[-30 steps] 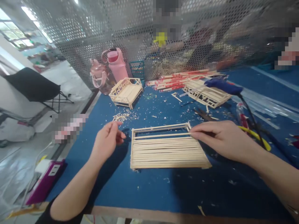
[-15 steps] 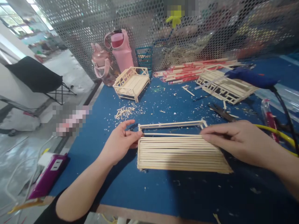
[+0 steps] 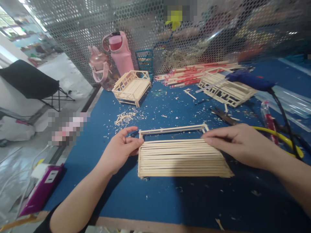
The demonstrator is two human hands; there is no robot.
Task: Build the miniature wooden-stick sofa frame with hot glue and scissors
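Here, the left hand (image 3: pixel 119 150) and right hand (image 3: pixel 236 142) are pinching opposite ends of the newest thin pale stick on the flat wooden slat panel (image 3: pixel 181 158) lying on the blue table (image 3: pixel 155 200), its slatting mostly finished, only a gap under the far rail remaining

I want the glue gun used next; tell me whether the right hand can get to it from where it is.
Probably yes. The right hand rests on the stick panel, and the blue glue gun lies farther back on its side, with only scissors and scraps between.
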